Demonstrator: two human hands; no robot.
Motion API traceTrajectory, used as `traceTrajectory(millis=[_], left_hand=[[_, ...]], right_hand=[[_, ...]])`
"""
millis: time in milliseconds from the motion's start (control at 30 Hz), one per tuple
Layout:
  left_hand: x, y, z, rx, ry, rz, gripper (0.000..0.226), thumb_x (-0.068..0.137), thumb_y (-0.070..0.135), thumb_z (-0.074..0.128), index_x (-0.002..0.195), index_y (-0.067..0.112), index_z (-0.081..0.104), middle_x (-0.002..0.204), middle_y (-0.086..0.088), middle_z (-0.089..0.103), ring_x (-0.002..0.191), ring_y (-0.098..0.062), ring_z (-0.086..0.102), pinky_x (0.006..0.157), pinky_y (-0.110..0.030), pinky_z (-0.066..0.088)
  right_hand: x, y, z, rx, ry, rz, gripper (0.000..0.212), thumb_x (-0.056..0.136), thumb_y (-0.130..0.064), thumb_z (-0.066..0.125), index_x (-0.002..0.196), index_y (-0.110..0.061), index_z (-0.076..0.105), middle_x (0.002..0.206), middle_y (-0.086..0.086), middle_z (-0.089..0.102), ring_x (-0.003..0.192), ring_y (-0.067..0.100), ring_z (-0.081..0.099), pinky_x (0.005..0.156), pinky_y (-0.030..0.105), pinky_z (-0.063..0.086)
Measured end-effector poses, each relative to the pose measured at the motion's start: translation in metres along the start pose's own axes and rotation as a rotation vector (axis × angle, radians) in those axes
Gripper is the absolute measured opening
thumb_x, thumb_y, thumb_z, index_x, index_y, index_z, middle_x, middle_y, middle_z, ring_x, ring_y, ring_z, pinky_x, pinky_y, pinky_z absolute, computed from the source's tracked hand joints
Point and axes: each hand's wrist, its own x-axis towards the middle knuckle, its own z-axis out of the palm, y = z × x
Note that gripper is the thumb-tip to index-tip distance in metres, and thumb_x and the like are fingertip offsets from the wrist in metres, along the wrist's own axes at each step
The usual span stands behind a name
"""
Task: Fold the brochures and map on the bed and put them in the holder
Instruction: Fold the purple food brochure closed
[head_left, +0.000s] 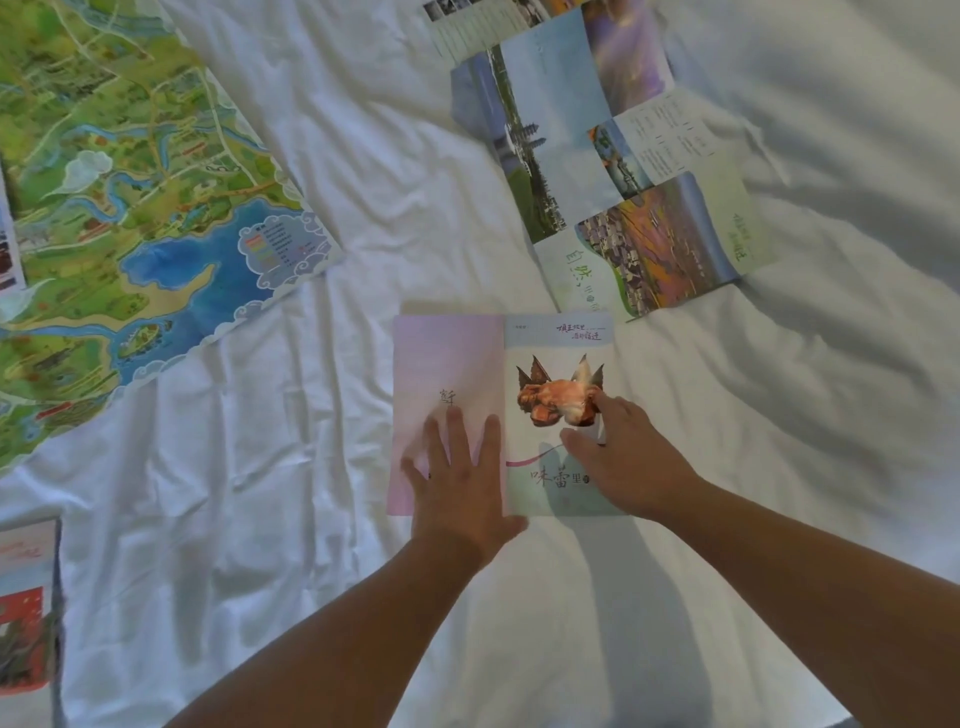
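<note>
Pressing flat on the pink brochure (467, 364) that lay open on the bed (363, 156), both hands were spread and apart, neither clamped on anything. The left hand (457, 483) lay palm-down with straight, splayed fingers on the pink panel left of the centre crease (504, 389). The right hand (623, 457) rested with extended fingers on the panel right of that crease, its fingertips at the printed food picture. The step in hand looked like closing this brochure along the crease. To do it well, one hand would best pin one panel to the soft sheet while the other slid under the free outer edge and swung that panel over. The top and bottom edges ought to be matched before the fold was pressed, because the rumpled sheet gave little support and the paper could skew or buckle. A firm stroke along the crease, from the middle outward, should then set it. Beyond the pink brochure's far right corner lay a fan of unfolded brochures (597, 166), overlapping; well off to its far left sprawled the big map (130, 182), open; a red-covered brochure (26, 597) sat at its near left, only partly in view. The holder was not in view.
</note>
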Motion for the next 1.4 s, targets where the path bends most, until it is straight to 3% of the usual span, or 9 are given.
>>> traceTrajectory(millis=[167, 333, 500, 800, 933, 1100, 1267, 1333, 1400], left_hand=[[-0.007, -0.008, 0.003, 0.090, 0.047, 0.081, 0.087, 0.089, 0.031, 0.048, 0.153, 0.024, -0.011, 0.160, -0.018, -0.014, 0.146, -0.041, -0.011, 0.110, -0.063, 0.023], [-0.017, -0.029, -0.001, 0.102, 0.027, 0.221, 0.080, 0.092, 0.008, 0.032, 0.152, 0.024, -0.018, 0.160, -0.015, -0.018, 0.148, -0.034, -0.014, 0.116, -0.055, 0.016], [-0.022, -0.049, -0.015, 0.012, -0.004, 0.289, 0.071, 0.099, 0.009, 0.027, 0.149, 0.025, -0.021, 0.162, -0.005, -0.014, 0.149, -0.021, -0.013, 0.120, -0.046, 0.013], [-0.038, -0.058, -0.023, -0.072, 0.069, 0.268, 0.067, 0.099, 0.008, 0.029, 0.154, 0.018, -0.007, 0.163, 0.000, -0.010, 0.148, -0.016, -0.017, 0.121, -0.046, 0.001], [-0.049, -0.062, -0.037, -0.287, 0.267, 0.310, 0.067, 0.092, -0.006, 0.043, 0.153, 0.009, 0.018, 0.160, -0.011, 0.018, 0.149, -0.024, 0.004, 0.117, -0.057, 0.015], [-0.055, -0.072, -0.053, -0.374, 0.300, 0.300, 0.068, 0.098, 0.002, 0.035, 0.143, 0.030, -0.009, 0.160, 0.009, 0.002, 0.144, -0.004, -0.016, 0.121, -0.045, 0.005], [-0.066, -0.072, -0.066, -0.538, 0.413, 0.433, 0.061, 0.093, -0.004, 0.041, 0.145, 0.016, 0.015, 0.154, 0.000, 0.018, 0.148, -0.025, 0.017, 0.116, -0.054, 0.025], [-0.068, -0.072, -0.065, -0.575, 0.409, 0.455, 0.059, 0.092, -0.003, 0.039, 0.146, 0.012, 0.019, 0.155, -0.004, 0.021, 0.147, -0.027, 0.019, 0.116, -0.054, 0.027], [-0.070, -0.071, -0.065, -0.618, 0.332, 0.469, 0.061, 0.093, -0.006, 0.036, 0.151, 0.010, 0.021, 0.160, -0.006, 0.021, 0.149, -0.022, 0.015, 0.118, -0.049, 0.023]], right_hand=[[0.003, 0.000, -0.001, 0.033, -0.008, 0.016, 0.045, 0.094, -0.044, 0.048, 0.135, -0.026, 0.041, 0.130, 0.002, 0.043, 0.099, 0.012, 0.038, 0.083, 0.031, 0.031], [0.002, -0.008, 0.001, 0.036, -0.007, 0.022, 0.049, 0.094, -0.045, 0.048, 0.136, -0.022, 0.039, 0.134, 0.002, 0.038, 0.118, 0.017, 0.042, 0.086, 0.033, 0.032], [0.001, -0.022, 0.006, 0.066, 0.010, -0.004, 0.044, 0.091, -0.048, 0.050, 0.127, -0.023, 0.044, 0.126, -0.001, 0.041, 0.103, 0.012, 0.040, 0.086, 0.035, 0.035], [-0.003, -0.043, 0.012, 0.107, 0.006, 0.021, 0.051, 0.088, -0.045, 0.056, 0.134, -0.028, 0.041, 0.128, 0.004, 0.047, 0.110, 0.021, 0.050, 0.097, 0.044, 0.044], [-0.007, -0.056, 0.017, 0.168, 0.003, 0.034, 0.054, 0.087, -0.045, 0.055, 0.136, -0.028, 0.039, 0.126, 0.004, 0.051, 0.110, 0.024, 0.055, 0.096, 0.048, 0.047], [-0.012, -0.080, 0.020, 0.162, 0.019, -0.013, 0.039, 0.091, -0.043, 0.049, 0.126, -0.026, 0.042, 0.120, 0.005, 0.052, 0.102, 0.020, 0.054, 0.084, 0.041, 0.047], [-0.027, -0.115, 0.027, 0.539, -0.150, 0.001, 0.026, 0.096, -0.053, 0.033, 0.113, -0.046, 0.051, 0.109, -0.011, 0.064, 0.097, 0.008, 0.062, 0.079, 0.036, 0.054], [-0.030, -0.127, 0.029, 0.698, -0.212, 0.076, 0.030, 0.096, -0.058, 0.035, 0.117, -0.046, 0.051, 0.112, -0.012, 0.063, 0.100, 0.010, 0.064, 0.077, 0.039, 0.059], [-0.031, -0.136, 0.034, 0.761, -0.223, 0.117, 0.031, 0.096, -0.052, 0.043, 0.121, -0.037, 0.054, 0.113, -0.005, 0.065, 0.099, 0.017, 0.068, 0.078, 0.043, 0.061]])
